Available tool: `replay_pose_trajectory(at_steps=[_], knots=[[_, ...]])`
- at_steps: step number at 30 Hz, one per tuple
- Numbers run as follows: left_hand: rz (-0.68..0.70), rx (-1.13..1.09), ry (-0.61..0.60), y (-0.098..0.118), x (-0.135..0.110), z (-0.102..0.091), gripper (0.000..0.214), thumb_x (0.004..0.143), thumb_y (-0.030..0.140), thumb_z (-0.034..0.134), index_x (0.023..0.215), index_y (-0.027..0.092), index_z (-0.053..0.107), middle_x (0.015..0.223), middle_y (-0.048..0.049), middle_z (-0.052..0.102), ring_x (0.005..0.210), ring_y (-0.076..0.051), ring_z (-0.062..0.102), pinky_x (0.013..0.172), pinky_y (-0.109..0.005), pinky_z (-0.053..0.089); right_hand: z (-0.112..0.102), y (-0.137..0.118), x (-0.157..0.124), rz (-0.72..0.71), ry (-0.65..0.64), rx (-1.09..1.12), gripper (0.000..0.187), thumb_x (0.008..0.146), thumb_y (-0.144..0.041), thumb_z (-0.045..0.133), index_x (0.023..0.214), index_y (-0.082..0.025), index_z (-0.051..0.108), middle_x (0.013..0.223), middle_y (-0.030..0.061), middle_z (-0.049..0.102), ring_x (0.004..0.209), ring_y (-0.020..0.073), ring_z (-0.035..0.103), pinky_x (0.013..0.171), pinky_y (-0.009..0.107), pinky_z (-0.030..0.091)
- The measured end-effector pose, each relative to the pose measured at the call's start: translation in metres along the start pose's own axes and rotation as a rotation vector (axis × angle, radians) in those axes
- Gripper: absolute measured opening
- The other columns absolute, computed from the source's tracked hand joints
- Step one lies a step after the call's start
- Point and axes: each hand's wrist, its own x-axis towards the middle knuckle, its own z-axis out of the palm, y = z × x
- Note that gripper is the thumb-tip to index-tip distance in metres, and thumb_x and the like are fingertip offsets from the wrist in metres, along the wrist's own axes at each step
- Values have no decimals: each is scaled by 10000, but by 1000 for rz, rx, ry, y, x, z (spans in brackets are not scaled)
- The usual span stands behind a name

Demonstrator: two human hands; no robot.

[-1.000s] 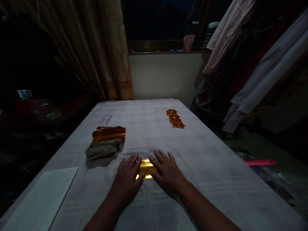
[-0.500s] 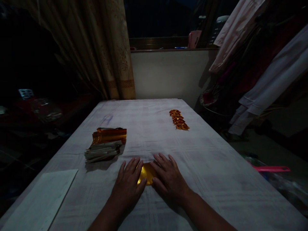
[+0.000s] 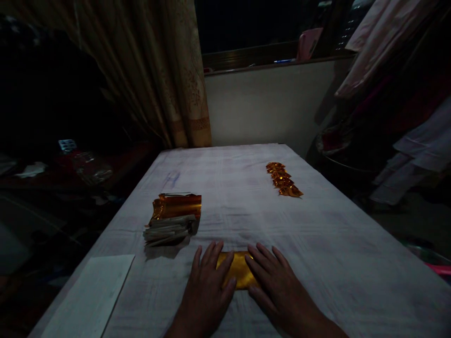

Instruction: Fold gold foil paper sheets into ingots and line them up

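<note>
A folded piece of gold foil paper (image 3: pixel 239 271) lies flat on the tablecloth near the front. My left hand (image 3: pixel 210 284) rests over its left end, fingers stretched out and thumb on the foil. On its right end lies my right hand (image 3: pixel 276 279), fingers spread. Both palms face down, and the foil's ends are partly hidden under them. Beyond my left hand sits a stack of foil-backed paper sheets (image 3: pixel 171 231), grey edges towards me, with a curled gold sheet (image 3: pixel 179 205) on top. Farther back on the right is a row of several folded gold foil pieces (image 3: pixel 282 179).
The table is covered by a pale checked cloth (image 3: pixel 225 164). A white board or sheet (image 3: pixel 89 291) lies at the front left. Behind are a curtain (image 3: pixel 190 84) and a sill with a pink cup (image 3: pixel 308 44). Clothes (image 3: pixel 380 28) hang on the right.
The view has turned, so the table's things appear farther right and slightly lower. My hands remain on the foil, a little farther apart, with more of it showing between them.
</note>
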Motion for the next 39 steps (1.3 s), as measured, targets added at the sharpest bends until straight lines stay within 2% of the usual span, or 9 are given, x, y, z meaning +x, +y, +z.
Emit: replay_pose_trajectory(at_steps=[5, 12, 17, 22, 24, 29, 33, 36, 39], knots=[[-22, -60, -45, 1, 0, -3, 581, 944, 451, 614, 1484, 287, 478, 1560, -99, 470, 1444, -300, 411, 1191, -582, 306, -8, -2, 5, 26, -83, 39, 545, 933, -350, 613, 1450, -195, 539, 1547, 151, 463, 1438, 358, 416, 1156, 636, 339], [-104, -196, -184, -1, 19, -8, 495, 920, 376, 623, 1402, 291, 559, 1550, -118, 478, 1440, -324, 415, 1169, -633, 294, -29, -14, 16, 137, -178, 107, 569, 921, -294, 603, 1460, -131, 518, 1544, 172, 460, 1463, 358, 374, 1190, 646, 276], [-148, -221, -93, -2, 32, 3, 337, 949, 295, 545, 1275, 278, 631, 1525, -79, 513, 1441, -290, 418, 1198, -614, 253, -31, -16, 16, 192, -141, 141, 598, 894, -284, 631, 1464, -145, 515, 1558, 164, 441, 1462, 369, 371, 1192, 657, 270], [-57, -174, 71, -10, 19, 16, 546, 974, 383, 526, 1488, 217, 451, 1534, -127, 499, 1414, -288, 460, 1180, -542, 344, -17, -14, 11, 221, -72, 152, 565, 946, -382, 594, 1452, -137, 531, 1548, 145, 463, 1459, 348, 385, 1210, 610, 286], [-14, -186, 114, -13, 14, 14, 533, 966, 405, 554, 1462, 219, 492, 1482, -122, 559, 1374, -293, 504, 1164, -525, 372, -8, -13, 9, 221, -31, 127, 553, 963, -379, 571, 1453, -128, 525, 1544, 146, 468, 1455, 345, 392, 1202, 609, 305], [90, -266, 67, -7, 13, 2, 263, 962, 293, 561, 1173, 321, 715, 1169, -28, 752, 1142, -246, 660, 1147, -541, 380, 3, -9, 7, 183, 20, 63, 514, 970, -302, 541, 1453, -126, 516, 1525, 155, 492, 1439, 338, 420, 1169, 612, 360], [40, -281, 19, -1, 15, -2, 285, 961, 300, 575, 1222, 294, 689, 1264, -52, 717, 1195, -265, 637, 1147, -587, 366, -2, -14, 11, 138, 48, 12, 523, 970, -225, 482, 1484, -132, 477, 1552, 149, 453, 1471, 325, 370, 1176, 616, 336], [-2, -296, -16, 0, 15, 1, 323, 957, 282, 576, 1271, 290, 653, 1332, -60, 682, 1264, -267, 599, 1178, -605, 312, -7, -23, 16, 24, -36, 35, 574, 973, -261, 497, 1529, -141, 416, 1587, 134, 393, 1495, 306, 326, 1197, 600, 305], [-40, -302, -36, -1, 13, 5, 368, 941, 253, 576, 1305, 277, 621, 1390, -71, 646, 1341, -271, 542, 1203, -613, 253, -10, -32, 21, 50, -169, 62, 685, 975, -419, 538, 1563, -122, 348, 1618, 147, 314, 1504, 319, 301, 1220, 602, 242]])
